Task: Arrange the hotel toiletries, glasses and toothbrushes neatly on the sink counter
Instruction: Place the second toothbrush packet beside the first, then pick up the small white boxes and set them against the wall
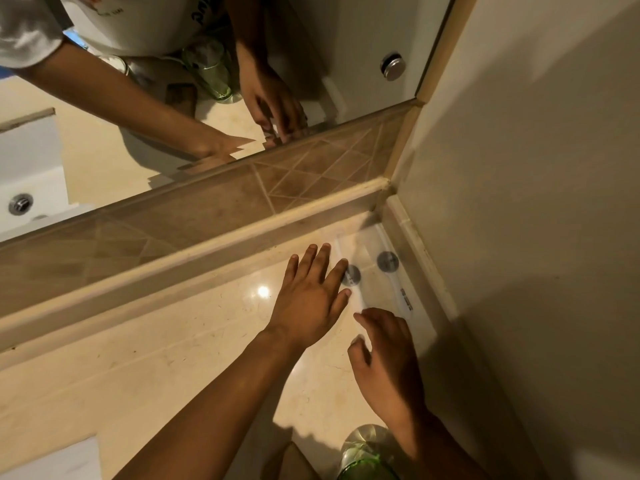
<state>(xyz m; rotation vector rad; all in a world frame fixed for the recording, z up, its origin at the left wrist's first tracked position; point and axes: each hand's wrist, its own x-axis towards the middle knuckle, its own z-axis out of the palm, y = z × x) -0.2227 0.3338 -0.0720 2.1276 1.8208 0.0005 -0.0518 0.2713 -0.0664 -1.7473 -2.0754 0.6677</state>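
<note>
Two clear wrapped toothbrush packets (375, 271) with grey round stickers lie side by side in the back right corner of the marble counter (156, 358). My left hand (310, 296) lies flat with fingers spread, its fingertips touching the left packet. My right hand (386, 358) hovers just in front of the packets, fingers curled and apart, touching their near end. A green glass (367, 455) stands at the counter's near edge, beside my right forearm.
A brown tiled backsplash (207, 209) and a mirror (173, 98) rise behind the counter. The side wall (536, 202) closes off the right. A white sink edge (52, 462) shows at the lower left. A brown object (294, 462) sits next to the glass.
</note>
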